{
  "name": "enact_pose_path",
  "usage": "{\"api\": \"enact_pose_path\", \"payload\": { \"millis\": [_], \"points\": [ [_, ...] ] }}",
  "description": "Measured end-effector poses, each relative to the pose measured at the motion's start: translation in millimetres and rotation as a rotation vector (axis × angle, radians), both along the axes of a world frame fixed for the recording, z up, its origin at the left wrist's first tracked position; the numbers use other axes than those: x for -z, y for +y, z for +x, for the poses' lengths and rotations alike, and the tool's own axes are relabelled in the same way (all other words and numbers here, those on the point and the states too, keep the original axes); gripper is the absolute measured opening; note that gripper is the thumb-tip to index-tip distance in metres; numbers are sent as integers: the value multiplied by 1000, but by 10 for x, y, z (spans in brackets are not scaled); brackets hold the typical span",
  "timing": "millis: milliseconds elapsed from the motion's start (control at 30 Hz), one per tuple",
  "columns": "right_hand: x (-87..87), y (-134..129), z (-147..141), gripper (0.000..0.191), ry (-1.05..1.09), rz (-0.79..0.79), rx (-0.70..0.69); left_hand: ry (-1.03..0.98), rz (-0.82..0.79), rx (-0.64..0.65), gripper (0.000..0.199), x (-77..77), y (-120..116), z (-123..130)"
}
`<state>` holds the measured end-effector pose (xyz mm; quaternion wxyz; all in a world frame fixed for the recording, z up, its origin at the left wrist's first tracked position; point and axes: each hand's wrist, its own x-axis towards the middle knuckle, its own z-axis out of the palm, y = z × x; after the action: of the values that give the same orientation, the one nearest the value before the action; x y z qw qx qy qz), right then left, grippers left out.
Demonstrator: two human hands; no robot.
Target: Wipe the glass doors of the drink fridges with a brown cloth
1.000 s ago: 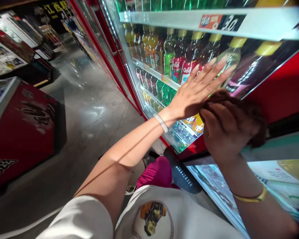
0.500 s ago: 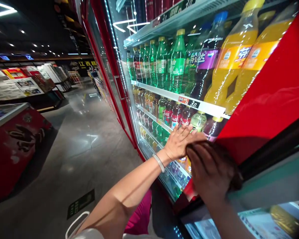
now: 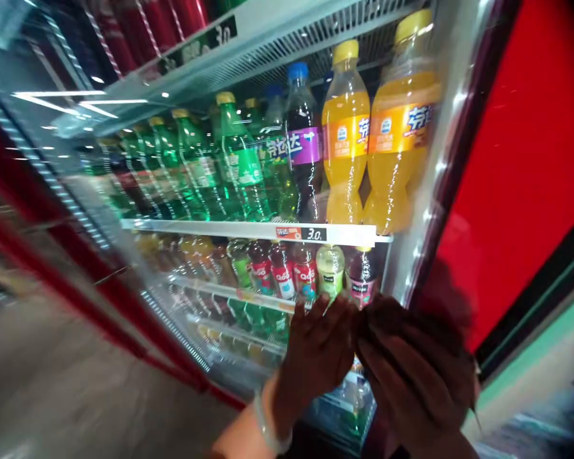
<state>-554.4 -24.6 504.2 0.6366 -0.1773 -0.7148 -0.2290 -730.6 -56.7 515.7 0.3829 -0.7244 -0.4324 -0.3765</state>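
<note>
Lower centre, my left hand [image 3: 318, 347], fingers out straight, holding nothing; lower right, my right hand [image 3: 418, 382], fingers curled over dark cloth [image 3: 386, 310]; shelved bottles [image 3: 347, 175] upper centre.

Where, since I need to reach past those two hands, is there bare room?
Free: before the red panel, above the right hand; and on the floor, beside the red frame. Crowded: the shelves, lined with bottles, and where the left hand spreads.
</note>
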Motion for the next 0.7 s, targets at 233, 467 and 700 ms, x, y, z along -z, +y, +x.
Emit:
{"api": "enact_pose_path", "payload": {
  "millis": [233, 467, 700],
  "points": [
    [590, -178, -303, 14, -6, -50, 197, -31, -68, 141, 52, 178, -83, -310],
    [-130, -159, -443, 35, 123, 15, 379, -225, 13, 165, 67, 440, -69, -355],
    [841, -85, -521, 73, 88, 54, 217, -262, 47, 65, 73, 527, 21, -469]
  ]
}}
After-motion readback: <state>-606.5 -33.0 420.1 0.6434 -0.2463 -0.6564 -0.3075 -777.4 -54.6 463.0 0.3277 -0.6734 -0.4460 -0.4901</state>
